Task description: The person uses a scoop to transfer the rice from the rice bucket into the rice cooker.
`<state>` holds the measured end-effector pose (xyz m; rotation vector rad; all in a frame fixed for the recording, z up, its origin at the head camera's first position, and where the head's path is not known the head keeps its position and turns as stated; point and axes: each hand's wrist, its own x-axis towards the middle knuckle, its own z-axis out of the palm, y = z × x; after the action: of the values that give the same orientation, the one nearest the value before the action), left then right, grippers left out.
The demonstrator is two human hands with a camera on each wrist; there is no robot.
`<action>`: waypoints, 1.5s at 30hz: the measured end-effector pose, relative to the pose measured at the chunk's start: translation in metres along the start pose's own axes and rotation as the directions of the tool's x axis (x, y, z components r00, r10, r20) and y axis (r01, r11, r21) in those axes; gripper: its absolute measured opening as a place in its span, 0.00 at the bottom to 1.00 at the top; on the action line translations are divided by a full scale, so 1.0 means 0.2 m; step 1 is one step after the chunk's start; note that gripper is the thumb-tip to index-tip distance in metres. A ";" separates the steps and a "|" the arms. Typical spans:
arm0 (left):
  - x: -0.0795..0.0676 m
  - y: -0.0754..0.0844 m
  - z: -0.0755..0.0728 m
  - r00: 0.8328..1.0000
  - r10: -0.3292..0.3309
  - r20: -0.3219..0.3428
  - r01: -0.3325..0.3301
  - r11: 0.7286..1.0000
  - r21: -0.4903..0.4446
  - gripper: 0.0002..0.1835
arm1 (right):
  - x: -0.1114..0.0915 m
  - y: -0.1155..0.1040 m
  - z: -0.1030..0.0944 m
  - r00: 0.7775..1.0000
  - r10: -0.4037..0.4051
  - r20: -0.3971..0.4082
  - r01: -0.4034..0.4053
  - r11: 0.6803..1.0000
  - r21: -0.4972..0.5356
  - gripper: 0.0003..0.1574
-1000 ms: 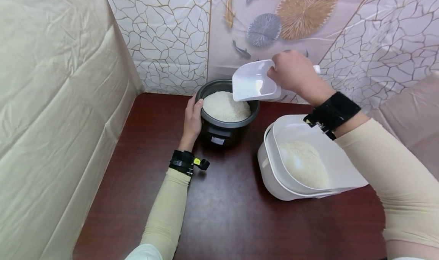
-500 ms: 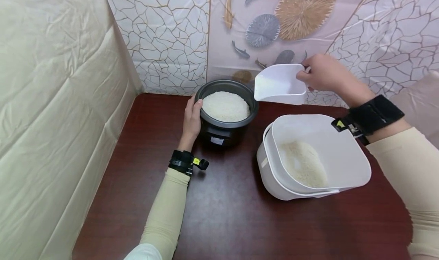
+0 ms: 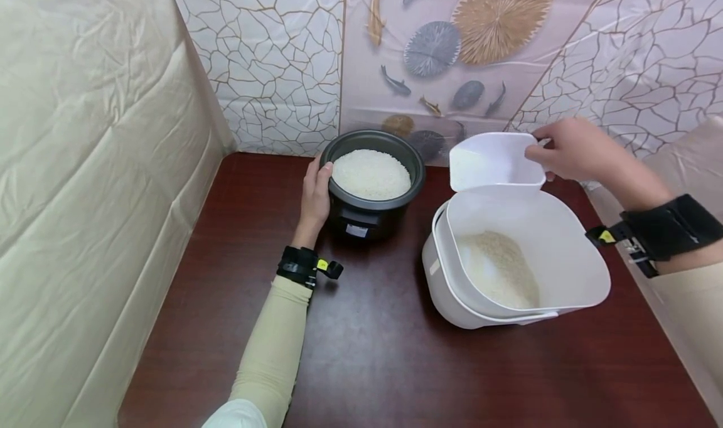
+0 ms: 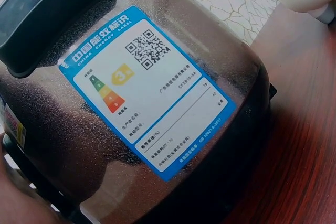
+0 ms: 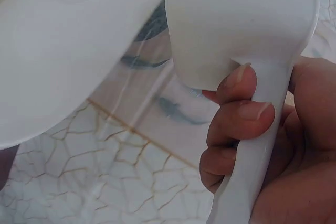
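Observation:
A black rice cooker (image 3: 364,218) with an energy label (image 4: 147,93) on its side stands near the back wall, with white rice (image 3: 371,174) inside. My left hand (image 3: 314,192) holds the cooker at its left side, thumb by the rim; the far fingers are partly hidden. In my right hand (image 3: 584,150) is the handle of a white scoop (image 3: 497,160), with several fingers (image 5: 236,121) curled round it in the right wrist view. The scoop is over the back rim of a white rice bin (image 3: 559,252), its mouth facing left. Some rice (image 3: 497,268) lies in the bin's bottom.
A dark red-brown table (image 3: 361,353) carries the cooker and the bin, which stands right of the cooker with a small gap. Patterned cloth (image 3: 271,58) hangs behind them. A cream padded sheet (image 3: 96,164) borders the left side.
My right hand has carried the scoop right and down, from over the cooker to the bin's back rim. The left hand and cooker stay put.

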<state>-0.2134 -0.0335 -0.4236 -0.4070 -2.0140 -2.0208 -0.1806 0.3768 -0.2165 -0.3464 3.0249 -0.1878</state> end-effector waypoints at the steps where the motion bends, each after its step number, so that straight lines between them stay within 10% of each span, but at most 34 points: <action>1: 0.00 0.00 0.00 1.000 -0.005 0.002 0.005 1.000 0.000 0.30 | -0.02 0.02 0.01 1.000 -0.002 -0.003 0.002 1.000 0.003 0.18; 18: 0.00 0.01 0.00 0.999 -0.032 0.003 0.032 0.999 -0.001 0.31 | -0.21 0.12 0.10 0.966 -0.077 0.248 0.087 0.996 -0.032 0.28; 27: 0.00 0.00 0.01 1.000 -0.019 0.001 0.019 1.000 -0.016 0.30 | -0.22 0.08 0.23 0.895 -0.102 0.435 0.120 0.993 -0.014 0.35; 45: 0.00 -0.01 0.01 1.000 -0.012 0.007 0.012 1.000 -0.020 0.30 | -0.19 0.03 0.44 0.894 -0.200 0.402 0.256 0.962 -0.091 0.22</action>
<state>-0.2139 -0.0307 -0.4260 -0.4078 -2.0059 -2.0512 -0.1360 0.3808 -0.3012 -0.6668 2.6012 0.0762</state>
